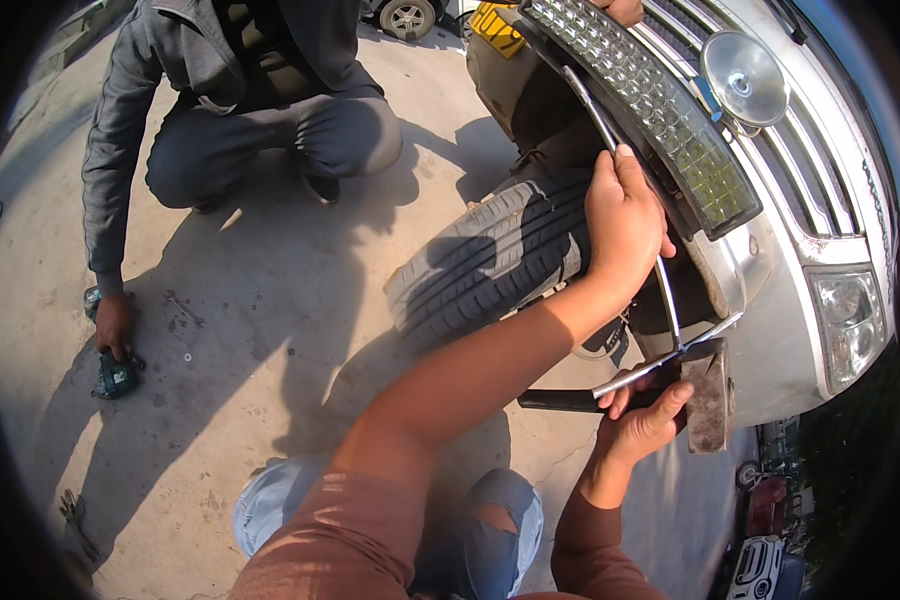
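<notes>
My left hand (625, 215) is closed around a long, thin metal rod (667, 290) that slants down along the back of a bar of clear LED lamps (660, 110). Low on the right, my right hand (638, 428) grips a hammer close under its blocky, worn head (708, 400), with the thumb against the head. Its black handle (558, 400) sticks out to the left. A silver bar (630, 380) crosses just above the right fingers and meets the lower end of the rod; whether the two are joined I cannot tell. Part of my right fingers is hidden.
A silver car front (785, 350) with a headlight (850, 320) and round lamp (745, 78) fills the right. The tyre (500, 250) lies beside it. Opposite, a crouching person's hand (113, 325) rests on a green power tool (118, 375); a wrench (183, 308) lies nearby.
</notes>
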The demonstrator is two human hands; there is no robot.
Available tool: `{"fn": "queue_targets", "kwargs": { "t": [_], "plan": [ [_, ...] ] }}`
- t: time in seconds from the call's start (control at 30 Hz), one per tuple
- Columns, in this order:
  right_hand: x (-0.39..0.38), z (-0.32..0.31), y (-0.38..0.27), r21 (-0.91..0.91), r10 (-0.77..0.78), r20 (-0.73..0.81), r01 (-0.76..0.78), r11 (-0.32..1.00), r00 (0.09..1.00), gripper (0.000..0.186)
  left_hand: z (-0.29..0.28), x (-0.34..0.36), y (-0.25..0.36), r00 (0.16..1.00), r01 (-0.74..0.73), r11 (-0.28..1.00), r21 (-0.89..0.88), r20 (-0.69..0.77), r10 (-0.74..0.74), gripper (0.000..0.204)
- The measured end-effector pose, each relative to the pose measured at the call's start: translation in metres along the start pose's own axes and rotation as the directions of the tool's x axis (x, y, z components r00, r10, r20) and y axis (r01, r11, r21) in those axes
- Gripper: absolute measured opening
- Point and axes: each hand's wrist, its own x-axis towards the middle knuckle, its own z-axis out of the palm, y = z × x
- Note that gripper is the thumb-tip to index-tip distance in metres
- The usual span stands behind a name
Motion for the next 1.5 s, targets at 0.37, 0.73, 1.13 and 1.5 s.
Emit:
{"fn": "queue_targets", "kwargs": {
  "t": [0.37,0.73,1.13,1.5],
  "plan": [
    [0.010,0.036,-0.015,-0.060,0.079,-0.128,-0.088,0.994,0.989,0.027,-0.004,-0.006,0.007,0.999,0.035,0.998,0.050,0.027,-0.036,0.035],
    [0.010,0.034,-0.010,0.018,0.098,-0.111,-0.096,0.995,0.989,0.028,-0.003,-0.004,0.010,0.998,0.027,0.996,0.084,0.052,-0.031,0.036],
    [0.015,0.033,-0.011,0.015,0.087,-0.094,-0.086,0.996,0.992,0.015,-0.006,-0.002,0.008,0.995,0.014,0.998,0.056,0.093,-0.019,0.038],
    [0.030,0.016,-0.011,-0.097,0.019,0.079,-0.011,0.995,0.997,0.013,-0.007,-0.005,0.003,0.991,0.059,0.998,0.037,0.121,-0.063,0.039]
  ]
}}
